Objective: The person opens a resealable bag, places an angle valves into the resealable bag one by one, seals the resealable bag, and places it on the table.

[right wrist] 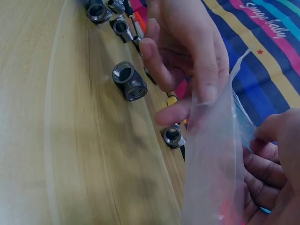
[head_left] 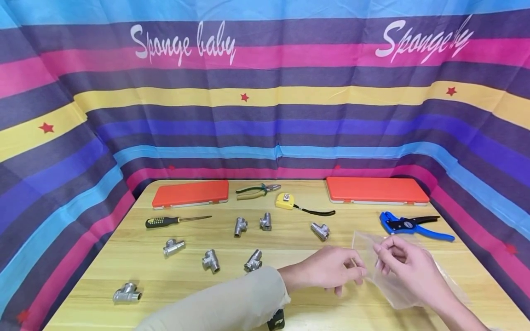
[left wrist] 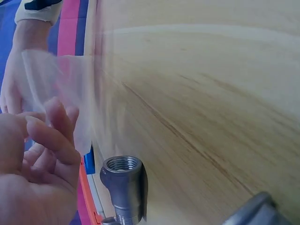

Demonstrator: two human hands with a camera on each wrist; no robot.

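Observation:
A clear plastic bag (head_left: 399, 294) hangs between both hands over the right part of the table. My left hand (head_left: 331, 272) pinches its left edge between thumb and fingertip; in the right wrist view the bag's rim (right wrist: 211, 110) meets that fingertip. My right hand (head_left: 410, 269) grips the bag's other side with curled fingers, its thumb at the upper edge. Inside the bag nothing shows. A silver threaded tee fitting (head_left: 253, 260) lies just left of the left hand, partly behind the sleeve. Another tee fitting (head_left: 320, 231) lies beyond it.
Several more tee fittings (head_left: 127, 293) are spread over the left and middle table. Behind them lie a screwdriver (head_left: 162, 222), pliers (head_left: 258, 191), a yellow tape measure (head_left: 285, 201) and two red cases (head_left: 190, 194). Blue wire strippers (head_left: 414, 226) lie beyond the right hand. A striped curtain (head_left: 265, 115) surrounds the table.

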